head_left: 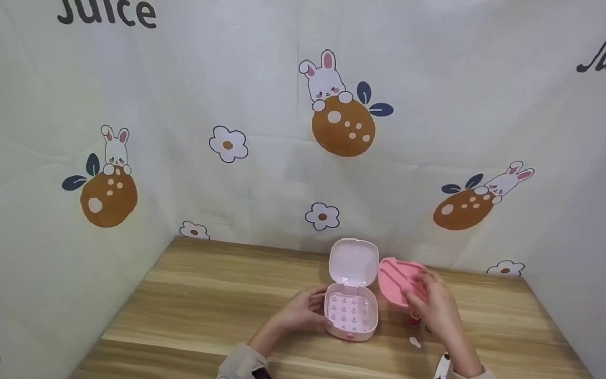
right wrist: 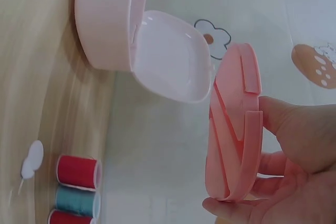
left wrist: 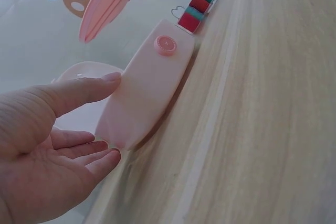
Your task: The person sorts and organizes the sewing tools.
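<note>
Fingers [left wrist: 105, 165] relaxed, my left hand [head_left: 303, 311] touches the left side of a pale pink box [head_left: 350, 311], which stands open on the desk [head_left: 203, 295] with its lid [head_left: 354, 261] tipped up behind it. Just right of the box and lid, a deeper-pink slotted tray [head_left: 393, 282] is held up off the desk, pinched in my right hand [head_left: 437, 302]. Near it on the desk are red and teal thread spools [right wrist: 77, 173] and a small white object [right wrist: 32, 161] that I can't identify. I'd judge the step in hand as handling the tray with the box kept steady; the next move seems to call for a sure pinch, clearance past the raised lid, and light left-hand contact so the box doesn't slide.
</note>
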`<state>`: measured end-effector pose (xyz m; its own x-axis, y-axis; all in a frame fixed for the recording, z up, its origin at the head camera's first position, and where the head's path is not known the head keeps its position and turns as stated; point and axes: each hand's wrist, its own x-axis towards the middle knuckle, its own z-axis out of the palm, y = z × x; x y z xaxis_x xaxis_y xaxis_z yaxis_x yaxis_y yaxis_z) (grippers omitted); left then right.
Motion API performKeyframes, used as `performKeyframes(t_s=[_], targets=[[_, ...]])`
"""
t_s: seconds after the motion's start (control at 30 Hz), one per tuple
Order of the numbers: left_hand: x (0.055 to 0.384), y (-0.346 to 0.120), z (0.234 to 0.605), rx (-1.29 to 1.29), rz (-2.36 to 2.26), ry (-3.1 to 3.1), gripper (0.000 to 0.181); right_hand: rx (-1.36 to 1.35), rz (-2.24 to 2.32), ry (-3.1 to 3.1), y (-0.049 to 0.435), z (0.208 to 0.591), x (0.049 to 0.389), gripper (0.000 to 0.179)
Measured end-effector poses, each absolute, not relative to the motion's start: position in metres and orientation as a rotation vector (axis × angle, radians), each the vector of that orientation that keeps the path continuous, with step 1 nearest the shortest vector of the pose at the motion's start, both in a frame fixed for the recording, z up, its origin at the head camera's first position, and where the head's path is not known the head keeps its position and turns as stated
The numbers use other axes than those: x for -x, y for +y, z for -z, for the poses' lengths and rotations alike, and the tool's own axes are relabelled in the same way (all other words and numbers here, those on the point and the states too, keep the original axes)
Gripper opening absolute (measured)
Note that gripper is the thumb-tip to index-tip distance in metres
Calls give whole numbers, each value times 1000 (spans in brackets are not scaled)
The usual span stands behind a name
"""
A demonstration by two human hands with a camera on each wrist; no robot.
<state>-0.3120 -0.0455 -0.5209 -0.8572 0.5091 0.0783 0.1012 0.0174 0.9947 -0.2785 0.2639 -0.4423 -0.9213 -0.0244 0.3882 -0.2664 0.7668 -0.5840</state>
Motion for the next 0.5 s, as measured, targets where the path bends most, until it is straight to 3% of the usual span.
performKeyframes(t_s=[0.5], targets=[[312, -45, 523, -619, -1902, 2027, 83, -27, -1040, -2688, 304, 429, 279, 45]])
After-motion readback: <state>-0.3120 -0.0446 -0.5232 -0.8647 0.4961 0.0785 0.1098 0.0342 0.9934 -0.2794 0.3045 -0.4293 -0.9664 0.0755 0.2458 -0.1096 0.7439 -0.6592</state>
